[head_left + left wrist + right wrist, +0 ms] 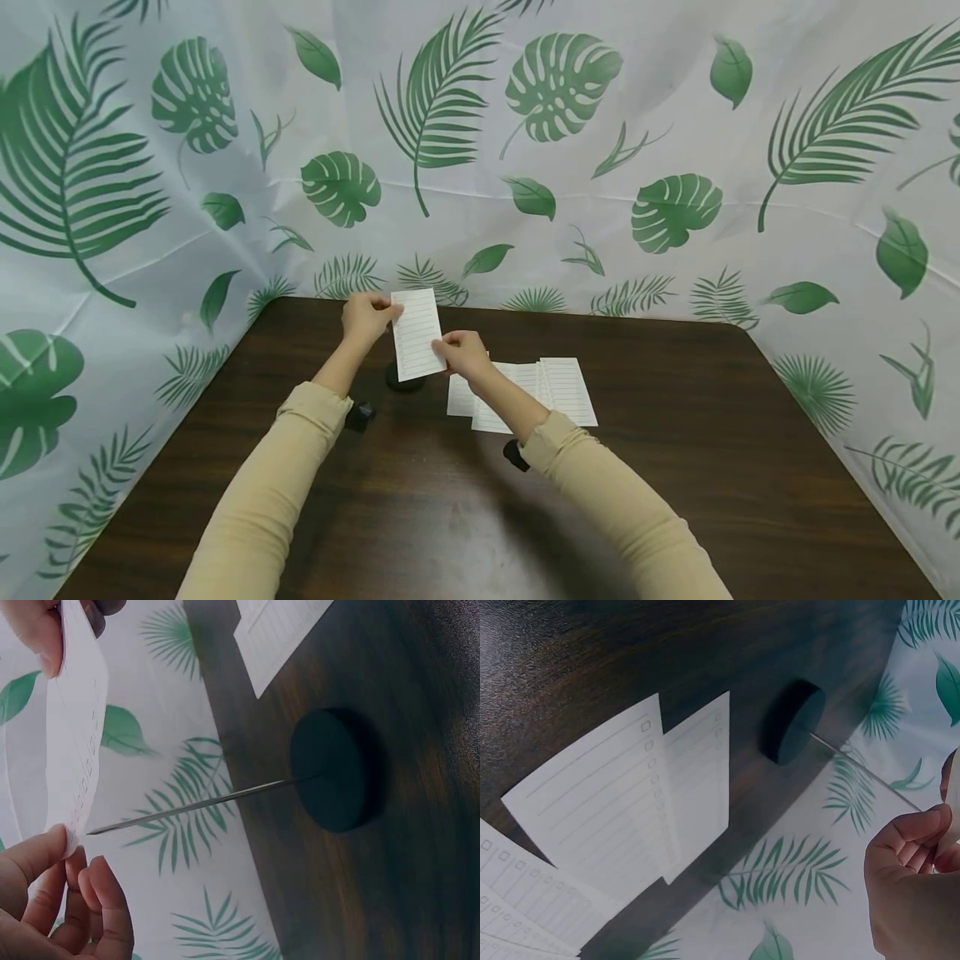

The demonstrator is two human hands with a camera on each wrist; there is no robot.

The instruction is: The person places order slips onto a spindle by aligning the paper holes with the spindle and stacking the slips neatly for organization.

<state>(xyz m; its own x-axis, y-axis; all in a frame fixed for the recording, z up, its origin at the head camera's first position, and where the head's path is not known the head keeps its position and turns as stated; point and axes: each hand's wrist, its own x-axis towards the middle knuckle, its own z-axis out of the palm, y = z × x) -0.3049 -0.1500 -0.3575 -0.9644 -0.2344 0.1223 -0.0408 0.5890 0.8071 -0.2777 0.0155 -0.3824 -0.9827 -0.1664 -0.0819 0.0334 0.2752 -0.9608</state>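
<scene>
A white checklist slip [417, 333] with printed lines is held up by both hands. At its upper left corner, my left hand [367, 318] pinches it between thumb and fingers. The right hand [462, 352] grips its lower right edge. Below the slip stands a bill spike with a round black base [330, 771] and a thin upright metal spike [187, 806]. In the left wrist view the spike's tip lies close to the slip; I cannot tell whether they touch. No paper shows on the spike.
Several similar slips [604, 799], with lines and small checkboxes, lie overlapping on the dark wooden table [450, 517], right of the spike. Behind the table hangs a white leaf-patterned curtain [465, 125]. Black wrist cameras [360, 416] sit under the forearms.
</scene>
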